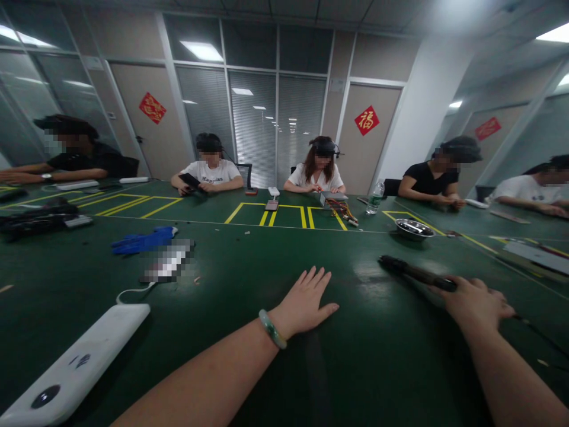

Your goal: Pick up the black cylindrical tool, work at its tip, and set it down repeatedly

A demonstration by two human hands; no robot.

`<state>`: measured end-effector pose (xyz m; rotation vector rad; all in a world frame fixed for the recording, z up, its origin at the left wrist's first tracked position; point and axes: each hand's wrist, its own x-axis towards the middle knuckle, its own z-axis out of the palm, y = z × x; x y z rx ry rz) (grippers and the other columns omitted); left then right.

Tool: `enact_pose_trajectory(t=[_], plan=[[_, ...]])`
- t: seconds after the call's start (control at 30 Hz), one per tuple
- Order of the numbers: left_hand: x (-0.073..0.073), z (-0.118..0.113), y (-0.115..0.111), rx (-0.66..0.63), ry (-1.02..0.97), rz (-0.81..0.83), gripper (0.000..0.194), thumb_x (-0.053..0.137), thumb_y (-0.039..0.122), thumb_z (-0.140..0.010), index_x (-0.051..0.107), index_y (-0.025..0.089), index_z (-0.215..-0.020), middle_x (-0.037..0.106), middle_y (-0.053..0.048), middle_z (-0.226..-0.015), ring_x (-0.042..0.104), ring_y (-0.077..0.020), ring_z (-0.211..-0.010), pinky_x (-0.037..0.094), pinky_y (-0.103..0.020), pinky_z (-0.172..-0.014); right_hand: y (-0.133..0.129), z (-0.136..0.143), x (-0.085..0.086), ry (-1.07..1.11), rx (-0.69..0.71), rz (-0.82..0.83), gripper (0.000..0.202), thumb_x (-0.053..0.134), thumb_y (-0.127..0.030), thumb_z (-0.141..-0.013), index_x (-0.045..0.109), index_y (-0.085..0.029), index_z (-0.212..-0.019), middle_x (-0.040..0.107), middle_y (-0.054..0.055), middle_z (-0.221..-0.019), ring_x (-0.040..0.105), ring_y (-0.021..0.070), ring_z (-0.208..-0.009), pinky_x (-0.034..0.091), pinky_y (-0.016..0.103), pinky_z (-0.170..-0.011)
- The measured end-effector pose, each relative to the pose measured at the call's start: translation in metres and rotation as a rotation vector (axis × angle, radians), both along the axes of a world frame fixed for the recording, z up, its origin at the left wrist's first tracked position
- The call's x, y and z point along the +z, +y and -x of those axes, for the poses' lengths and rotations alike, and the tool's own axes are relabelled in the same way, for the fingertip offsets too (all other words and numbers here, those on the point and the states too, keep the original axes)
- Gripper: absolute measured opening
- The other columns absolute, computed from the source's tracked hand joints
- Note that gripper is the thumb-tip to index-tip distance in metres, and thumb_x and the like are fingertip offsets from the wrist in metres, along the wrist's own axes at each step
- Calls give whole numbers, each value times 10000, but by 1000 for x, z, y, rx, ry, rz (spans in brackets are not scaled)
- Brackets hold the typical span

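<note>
My left hand [302, 302] lies flat on the green tabletop [249, 350], fingers stretched out, with a jade-like bangle [272, 328] on the wrist. Nothing is in it. To the right, my right hand [475, 305] is wrapped round the near end of a long black stick-shaped tool [413, 273]. The tool's far end points away and to the left, low over the table. A thin dark cord [540, 335] runs off to the right behind this hand. The tool's exact kind cannot be made out.
On the left are a white power bank-like device [80, 367] cabled to a phone [169, 261], a blue glove [144, 240] and a black bundle [40, 219]. Farther off stand a metal bowl [413, 229], a water bottle [376, 197] and a wired metal box [333, 198]. Several people sit around the table.
</note>
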<state>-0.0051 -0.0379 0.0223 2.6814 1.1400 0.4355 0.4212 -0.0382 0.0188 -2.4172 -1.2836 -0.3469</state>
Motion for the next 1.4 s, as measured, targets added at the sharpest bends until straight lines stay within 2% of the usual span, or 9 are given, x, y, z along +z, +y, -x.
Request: enact_pose_trajectory(t=[0.13, 0.27, 0.43, 0.57, 0.63, 0.73, 0.83, 1.03, 1.4], plan=[[11, -8, -7, 7, -79, -167, 691, 277, 575, -967, 88, 207, -1519, 114, -57, -1585, 41, -225, -1458, 152, -429, -1182, 6, 108, 13, 25, 404, 87, 500, 490, -613, -810, 643, -280, -1150, 554, 170, -1142, 446, 450, -1096, 365, 582, -778], [17, -11, -11, 5, -103, -270, 650, 327, 503, -979, 96, 221, -1517, 126, -49, -1582, 43, -223, -1458, 151, -439, -1181, 13, 211, 3, 62, 683, 166, 383, 553, -527, -832, 626, -350, -1163, 582, 70, -1150, 474, 358, -1096, 384, 485, -866], [13, -8, -6, 97, -136, -277, 569, 263, 416, -1008, 111, 211, -1517, 184, -46, -1570, 89, -200, -1455, 173, -418, -1179, 16, 293, -5, 139, 869, 199, 399, 341, -290, -951, 529, -302, -1303, 519, 60, -1300, 443, 289, -1154, 360, 421, -946], [8, -3, 1, 160, -168, -259, 542, 228, 428, -1014, 171, 203, -1504, 224, -67, -1559, 172, -207, -1442, 231, -420, -1156, 7, 282, 5, 111, 981, 138, 584, 542, -341, -864, 377, -258, -1417, 422, 79, -1392, 424, 260, -1183, 352, 374, -988], [7, -1, 2, 148, -156, -256, 519, 258, 422, -1010, 244, 207, -1481, 285, -77, -1538, 253, -216, -1418, 275, -420, -1131, -1, 255, 14, 89, 968, 141, 654, 675, -377, -764, 448, -219, -1356, 442, 104, -1352, 421, 280, -1187, 344, 391, -1004], [5, 0, 4, 92, -78, -222, 485, 402, 422, -969, 374, 230, -1414, 436, -74, -1450, 421, -238, -1317, 359, -417, -1061, -14, 210, 23, 64, 881, 254, 458, 742, -387, -710, 615, -207, -1112, 564, 95, -1138, 508, 285, -1078, 381, 418, -948], [4, -1, 5, 92, -17, -178, 476, 492, 401, -935, 408, 248, -1378, 520, -64, -1359, 520, -241, -1202, 412, -405, -985, -25, 186, 25, 92, 787, 406, 321, 717, -378, -745, 639, -228, -1018, 619, 61, -988, 582, 260, -922, 443, 381, -793], [9, -2, 7, 97, -13, -124, 427, 520, 350, -927, 435, 257, -1335, 542, -54, -1310, 536, -232, -1163, 410, -398, -981, -30, 192, 24, 96, 713, 406, 63, 624, -294, -821, 670, -252, -834, 659, 30, -885, 606, 235, -842, 434, 351, -715], [42, 31, 10, 47, 127, 5, 330, 556, 297, -857, 513, 276, -1184, 608, -14, -1098, 599, -201, -974, 461, -314, -838, -15, 203, 24, 188, 723, 36, 177, 503, -327, -923, 654, -237, -937, 647, 25, -979, 592, 181, -840, 431, 301, -700]])
